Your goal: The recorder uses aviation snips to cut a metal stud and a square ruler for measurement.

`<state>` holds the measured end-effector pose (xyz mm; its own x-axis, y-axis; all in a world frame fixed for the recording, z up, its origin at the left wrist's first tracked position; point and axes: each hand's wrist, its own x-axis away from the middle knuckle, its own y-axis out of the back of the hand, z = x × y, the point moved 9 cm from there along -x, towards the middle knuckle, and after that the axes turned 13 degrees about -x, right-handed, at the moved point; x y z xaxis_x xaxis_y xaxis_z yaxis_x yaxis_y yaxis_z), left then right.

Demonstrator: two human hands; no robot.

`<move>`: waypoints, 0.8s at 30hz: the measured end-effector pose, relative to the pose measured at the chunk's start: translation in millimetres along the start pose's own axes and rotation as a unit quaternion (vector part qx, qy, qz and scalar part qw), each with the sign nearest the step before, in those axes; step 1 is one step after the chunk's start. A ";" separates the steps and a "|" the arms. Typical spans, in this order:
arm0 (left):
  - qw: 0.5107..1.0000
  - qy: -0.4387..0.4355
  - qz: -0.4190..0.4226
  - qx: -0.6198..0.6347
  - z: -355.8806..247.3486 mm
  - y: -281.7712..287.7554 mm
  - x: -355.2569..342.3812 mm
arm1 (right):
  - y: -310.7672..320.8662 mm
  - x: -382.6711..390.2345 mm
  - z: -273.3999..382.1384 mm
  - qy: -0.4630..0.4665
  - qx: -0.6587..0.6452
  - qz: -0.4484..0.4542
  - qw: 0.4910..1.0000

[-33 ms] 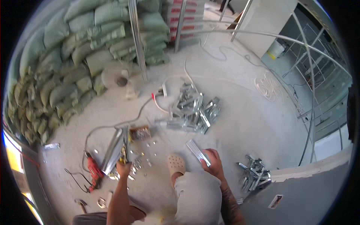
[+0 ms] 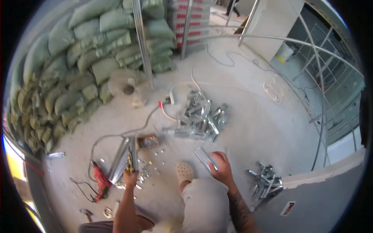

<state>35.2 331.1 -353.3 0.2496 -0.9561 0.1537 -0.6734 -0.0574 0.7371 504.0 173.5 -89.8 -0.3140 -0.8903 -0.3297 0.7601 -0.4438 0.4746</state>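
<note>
My left hand grips yellow-handled hand tool, pliers or snips, beside a long silver metal channel on the floor. Small metal bits lie around it. In my right hand, near my bent knee, is a short ribbed silver metal piece. A red corded power tool lies left of my left hand. An open box of small fasteners sits above the channel. A heap of short metal pieces lies ahead of me, and a smaller pile is at my right.
Green sacks are stacked at left, red-and-white bags at back. Metal poles, cords, a power strip and coiled white cable surround the floor. A grey low wall is at right. A person's legs show at the back.
The whole view has shifted slightly, with the floor and objects sitting a little lower in the picture. Both hands keep hold of the same things.
</note>
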 end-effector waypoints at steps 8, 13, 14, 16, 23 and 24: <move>0.962 -0.029 0.211 0.168 -193.1 133.5 49.5 | -94.7 -71.6 237.2 0.318 0.071 0.294 0.899; 0.858 -0.049 0.358 0.365 -270.4 223.4 107.5 | -131.1 -66.8 331.1 0.517 0.275 0.166 0.794; 0.859 -0.049 0.357 0.364 -267.9 232.6 108.5 | -137.1 -71.4 333.1 0.516 0.274 0.166 0.794; 0.801 -0.125 0.406 0.422 -270.9 254.4 113.5 | -156.8 -78.9 329.7 0.496 0.205 0.241 0.809; 0.876 0.041 0.261 0.403 -145.2 224.3 90.7 | -100.4 -129.4 289.8 0.221 0.045 0.230 0.947; 0.897 0.076 0.249 0.356 -128.0 208.6 98.7 | -98.9 -129.5 281.9 0.217 0.057 0.243 0.944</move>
<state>8.4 261.6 -100.1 -0.1511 -0.8667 0.4754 -0.9881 0.1457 -0.0484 309.1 304.0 136.0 0.3381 -0.8766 -0.3424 0.6807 -0.0234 0.7322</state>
